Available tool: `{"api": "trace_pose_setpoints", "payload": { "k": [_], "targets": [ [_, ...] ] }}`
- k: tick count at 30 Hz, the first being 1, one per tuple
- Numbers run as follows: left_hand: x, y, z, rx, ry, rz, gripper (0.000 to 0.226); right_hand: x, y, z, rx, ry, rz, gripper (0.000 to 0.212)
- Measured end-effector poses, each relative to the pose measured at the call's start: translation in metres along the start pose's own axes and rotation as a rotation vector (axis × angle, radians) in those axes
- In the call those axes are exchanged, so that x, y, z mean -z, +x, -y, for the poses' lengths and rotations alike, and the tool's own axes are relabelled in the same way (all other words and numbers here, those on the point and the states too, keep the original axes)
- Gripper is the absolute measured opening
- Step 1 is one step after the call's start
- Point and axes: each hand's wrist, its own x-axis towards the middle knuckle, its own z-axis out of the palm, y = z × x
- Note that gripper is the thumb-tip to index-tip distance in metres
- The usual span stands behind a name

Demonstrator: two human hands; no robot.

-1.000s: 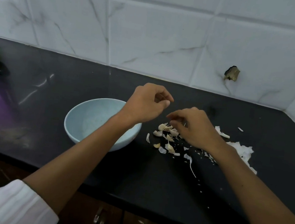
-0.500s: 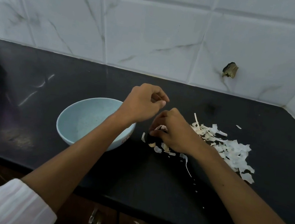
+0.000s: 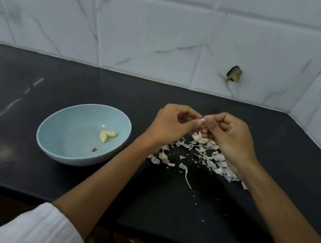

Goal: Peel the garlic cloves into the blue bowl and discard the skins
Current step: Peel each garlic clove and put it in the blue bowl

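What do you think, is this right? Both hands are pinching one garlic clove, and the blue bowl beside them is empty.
Not quite. The blue bowl is not empty. The head view shows two peeled cloves lying in it, plus a small dark scrap. The rest is right: the left hand and the right hand both pinch one garlic clove.

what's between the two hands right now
A small pale garlic clove, pinched by the left hand and the right hand above the heap of papery white skins; the head view shows it.
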Motion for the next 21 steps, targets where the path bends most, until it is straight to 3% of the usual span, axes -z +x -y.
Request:
{"api": "trace_pose_setpoints", "payload": {
  "k": [4,11,15,19,21],
  "targets": [
    [-0.013,0.007,0.011,0.015,-0.142,-0.018,0.011,0.009,-0.003,-0.007,-0.016,-0.041,-0.023,0.016],
    [-0.019,0.01,0.023,-0.143,0.024,-0.079,0.014,0.014,-0.001,-0.008,0.051,-0.215,-0.053,0.018],
    [-0.019,0.007,0.027,-0.242,0.136,-0.032,0.012,0.014,-0.002,-0.013,0.055,-0.35,-0.038,0.008],
    [-0.005,0.003,0.027,-0.329,0.186,0.085,0.008,0.012,-0.009,-0.01,0.093,-0.468,-0.009,0.019],
    [-0.001,0.002,0.029,-0.388,0.152,0.077,0.018,0.008,-0.021,-0.007,0.131,-0.583,0.035,0.021]
  ]
}}
